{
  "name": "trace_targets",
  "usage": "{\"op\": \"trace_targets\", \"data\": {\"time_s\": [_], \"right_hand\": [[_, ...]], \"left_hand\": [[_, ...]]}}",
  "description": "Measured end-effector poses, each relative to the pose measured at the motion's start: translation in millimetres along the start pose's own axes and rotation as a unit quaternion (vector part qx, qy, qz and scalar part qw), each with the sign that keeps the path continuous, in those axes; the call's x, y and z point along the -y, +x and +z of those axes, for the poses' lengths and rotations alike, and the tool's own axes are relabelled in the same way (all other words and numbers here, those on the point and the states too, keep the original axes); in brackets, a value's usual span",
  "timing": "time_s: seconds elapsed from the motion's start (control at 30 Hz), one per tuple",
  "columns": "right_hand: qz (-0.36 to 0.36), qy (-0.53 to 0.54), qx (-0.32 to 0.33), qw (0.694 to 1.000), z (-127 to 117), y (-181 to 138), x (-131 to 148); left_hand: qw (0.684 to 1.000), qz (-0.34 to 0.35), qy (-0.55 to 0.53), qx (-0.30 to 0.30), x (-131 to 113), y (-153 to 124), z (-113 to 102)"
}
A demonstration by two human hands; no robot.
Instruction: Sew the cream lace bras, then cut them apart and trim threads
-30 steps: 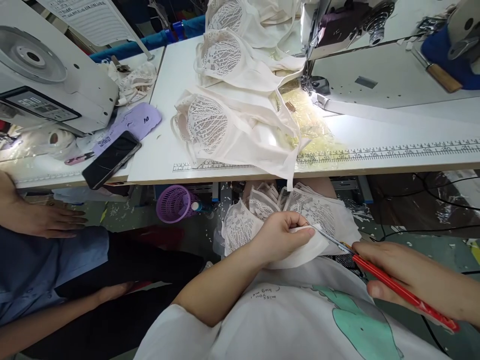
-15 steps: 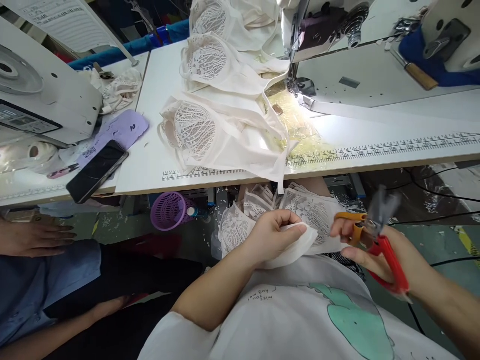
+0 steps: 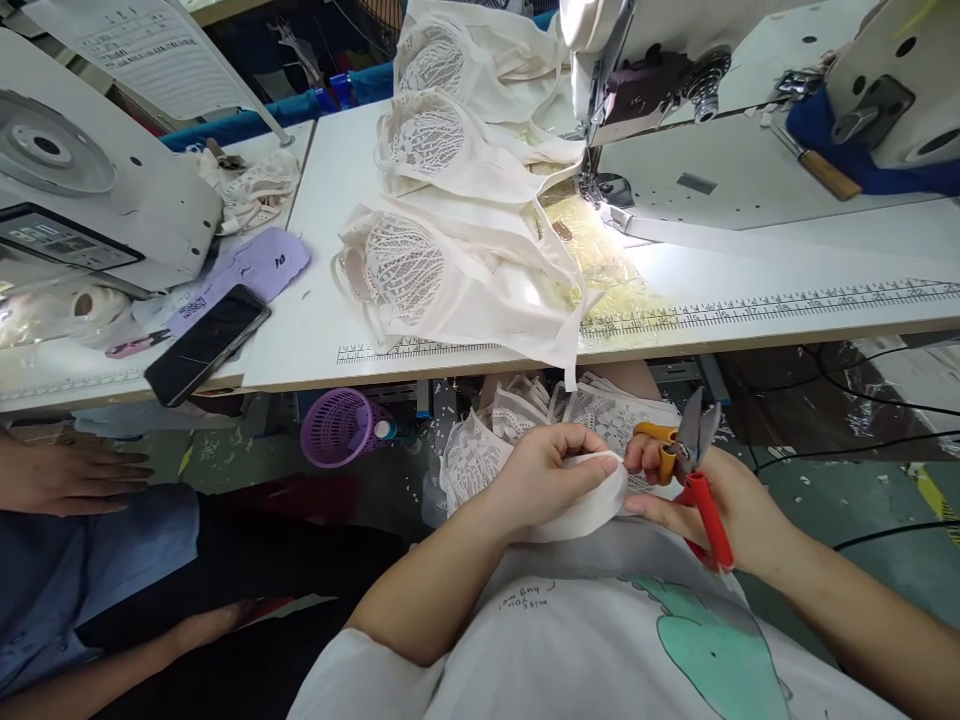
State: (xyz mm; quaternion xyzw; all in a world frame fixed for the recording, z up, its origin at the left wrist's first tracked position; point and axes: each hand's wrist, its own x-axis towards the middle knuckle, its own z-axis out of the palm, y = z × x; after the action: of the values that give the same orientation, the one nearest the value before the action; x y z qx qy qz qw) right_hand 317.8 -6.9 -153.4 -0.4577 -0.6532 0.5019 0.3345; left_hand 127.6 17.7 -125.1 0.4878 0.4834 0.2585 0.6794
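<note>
My left hand [image 3: 559, 475] is closed on a white bra cup [image 3: 592, 512], pinching its upper edge between thumb and fingers above my lap. Just to the right, my right hand [image 3: 690, 500] has scissors [image 3: 696, 440] with orange and red handles hooked on its fingers, blades pointing up and a little apart. Its thumb and fingertips come close to the cup's right edge; whether they touch it I cannot tell. White lace pieces [image 3: 474, 462] lie on my lap behind both hands. A white lace bra [image 3: 409, 268] rests on the table above, one strap end hanging over the edge.
A sewing machine [image 3: 675, 170] stands at the back right beside a printed ruler [image 3: 750, 308]. At left are a phone [image 3: 206, 345], a purple card [image 3: 262, 262] and another machine [image 3: 97, 170]. A purple basket [image 3: 335, 428] is under the table. A co-worker's hand [image 3: 71, 478] is at far left.
My right hand has moved left with the scissors, up to the bra cup's right edge. My left hand keeps its hold on the cup. The whole view has shifted slightly.
</note>
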Motion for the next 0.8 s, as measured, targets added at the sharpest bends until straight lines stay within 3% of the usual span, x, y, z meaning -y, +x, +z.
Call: {"op": "trace_targets", "data": {"time_s": [0.2,0.33,0.5,0.67,0.8], "right_hand": [[0.08,0.032,0.02,0.996,8.6,7.8,22.4],[0.075,0.037,-0.013,0.996,7.4,12.9,28.5],[0.061,0.006,0.03,0.998,13.1,15.1,26.1],[0.035,-0.107,0.002,0.994,22.0,19.5,33.1],[0.048,-0.085,0.03,0.995,25.8,22.6,41.1]], "left_hand": [[0.996,0.067,0.041,-0.03,0.9,-1.1,-1.1],[0.991,0.11,0.052,-0.062,6.0,-6.4,-2.4],[0.992,0.102,0.017,-0.074,14.9,-12.9,-3.0],[0.993,0.097,-0.042,-0.061,17.3,-18.6,-5.4],[0.992,0.088,-0.073,-0.053,19.9,-22.5,-9.8]]}}
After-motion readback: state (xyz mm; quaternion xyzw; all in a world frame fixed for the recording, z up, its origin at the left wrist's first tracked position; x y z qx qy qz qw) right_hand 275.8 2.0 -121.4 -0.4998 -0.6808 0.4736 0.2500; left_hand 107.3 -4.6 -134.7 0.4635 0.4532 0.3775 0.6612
